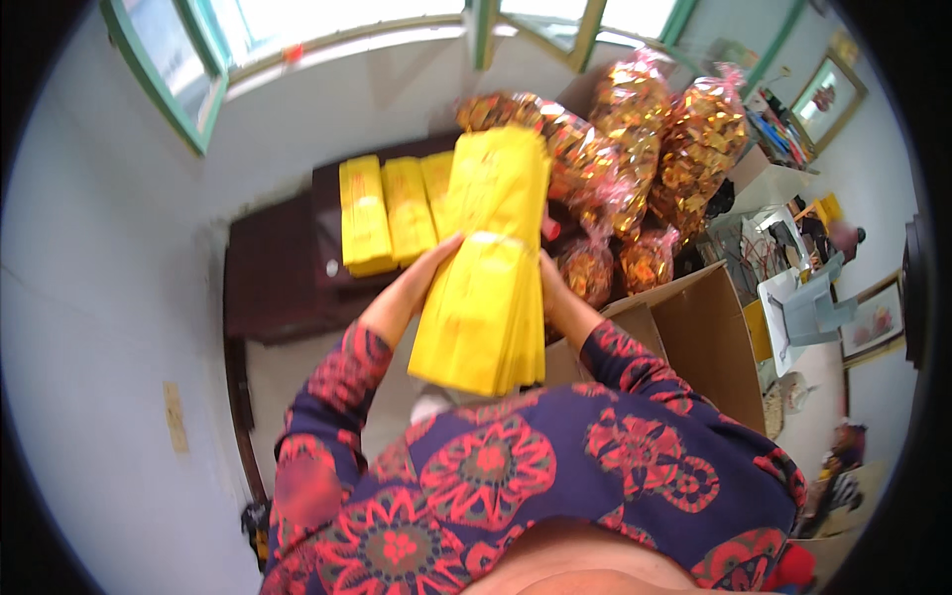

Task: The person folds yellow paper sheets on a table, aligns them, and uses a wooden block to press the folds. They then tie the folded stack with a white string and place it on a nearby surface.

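Note:
A thick bundle of yellow printed paper, cinched by a band around its middle, is held up in front of me. My left hand grips its left edge near the band, the fingers hidden behind the paper. On the opposite edge, my right hand clasps it, also partly hidden. Beyond the bundle, similar banded yellow stacks lie side by side on a dark wooden cabinet. The held bundle covers part of the rightmost stack.
Clear bags of shiny gold and red foil pieces are heaped at the back right. An open cardboard box stands by my right arm. Green-framed windows swing inward above the cabinet. A person is at the far right, near a pale blue plastic stool.

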Available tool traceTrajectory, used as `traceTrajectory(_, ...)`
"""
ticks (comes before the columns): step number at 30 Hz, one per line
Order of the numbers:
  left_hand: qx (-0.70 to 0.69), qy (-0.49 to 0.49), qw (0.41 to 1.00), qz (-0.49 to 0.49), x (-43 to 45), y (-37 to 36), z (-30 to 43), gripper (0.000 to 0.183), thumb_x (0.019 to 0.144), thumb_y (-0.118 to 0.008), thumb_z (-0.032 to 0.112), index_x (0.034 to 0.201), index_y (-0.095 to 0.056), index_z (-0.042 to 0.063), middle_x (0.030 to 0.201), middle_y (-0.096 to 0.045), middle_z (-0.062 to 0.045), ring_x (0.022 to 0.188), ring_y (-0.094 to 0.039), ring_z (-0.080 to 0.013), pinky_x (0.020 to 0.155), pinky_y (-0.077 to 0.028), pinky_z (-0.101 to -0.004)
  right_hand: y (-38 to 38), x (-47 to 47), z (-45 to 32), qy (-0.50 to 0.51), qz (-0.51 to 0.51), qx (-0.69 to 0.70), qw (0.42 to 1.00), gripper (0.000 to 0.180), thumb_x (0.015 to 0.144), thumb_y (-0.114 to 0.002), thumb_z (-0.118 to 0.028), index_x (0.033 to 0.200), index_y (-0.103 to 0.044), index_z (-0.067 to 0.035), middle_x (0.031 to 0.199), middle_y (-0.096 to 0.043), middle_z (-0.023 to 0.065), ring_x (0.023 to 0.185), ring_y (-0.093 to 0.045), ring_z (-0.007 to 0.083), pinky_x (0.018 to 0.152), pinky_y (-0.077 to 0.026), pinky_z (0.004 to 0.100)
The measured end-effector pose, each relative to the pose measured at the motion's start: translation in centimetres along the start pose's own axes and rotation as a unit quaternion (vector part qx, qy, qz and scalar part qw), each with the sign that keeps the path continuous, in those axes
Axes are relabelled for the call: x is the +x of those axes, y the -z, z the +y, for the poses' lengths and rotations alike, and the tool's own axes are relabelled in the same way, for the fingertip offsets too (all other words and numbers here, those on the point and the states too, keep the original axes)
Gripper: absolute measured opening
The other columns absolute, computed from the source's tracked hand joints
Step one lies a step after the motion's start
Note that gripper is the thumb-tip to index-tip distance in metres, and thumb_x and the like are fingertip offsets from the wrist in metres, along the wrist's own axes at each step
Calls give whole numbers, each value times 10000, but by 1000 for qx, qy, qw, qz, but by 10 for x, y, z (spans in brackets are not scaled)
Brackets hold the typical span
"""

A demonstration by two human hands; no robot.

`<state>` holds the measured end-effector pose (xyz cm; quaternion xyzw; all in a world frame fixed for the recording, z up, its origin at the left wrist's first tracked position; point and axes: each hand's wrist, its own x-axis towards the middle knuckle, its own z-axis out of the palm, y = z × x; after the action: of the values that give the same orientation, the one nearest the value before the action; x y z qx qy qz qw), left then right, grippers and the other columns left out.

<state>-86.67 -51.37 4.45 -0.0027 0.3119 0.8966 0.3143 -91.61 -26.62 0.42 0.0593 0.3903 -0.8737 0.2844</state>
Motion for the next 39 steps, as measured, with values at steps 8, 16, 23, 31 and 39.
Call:
traceTrajectory(8,-25,2,996,-91,29,-7,31,491,927,-602,421,1213,-592,23,1123,-684,-113,939,-690,-192,829,-556,-325,-35,3,-29,46,-17,-48,998,461,963,-502,-327,1267,-535,18,1175,-636,144,1015,-631,260,931,-506,388)
traceTrajectory(16,24,-90,994,-56,55,14,28,482,909,-631,400,1180,-576,6,1071,-680,-105,908,-678,-167,786,-548,-298,-58,18,-36,25,77,-117,990,426,949,-538,-306,1220,-574,21,1119,-654,144,990,-639,246,873,-523,347)
traceTrajectory(23,57,-144,984,88,75,45,45,585,860,-693,413,1229,-528,-10,1105,-648,-128,969,-655,-177,829,-533,-308,-49,63,-57,-13,75,-122,990,428,949,-537,-312,1215,-578,21,1110,-657,144,987,-640,243,865,-523,342)
traceTrajectory(31,33,-191,962,191,74,63,63,812,743,-796,457,1298,-457,-30,1170,-614,-171,1043,-631,-222,907,-507,-326,-24,134,-50,-73,66,-122,988,431,949,-536,-318,1210,-584,21,1100,-661,143,984,-641,239,856,-522,337)
traceTrajectory(39,83,-171,952,240,92,80,47,975,695,-806,513,1365,-390,-60,1248,-574,-203,1123,-594,-244,955,-475,-334,-3,168,-28,-117,53,-129,983,433,950,-535,-325,1204,-589,21,1090,-665,143,981,-642,236,847,-522,331)
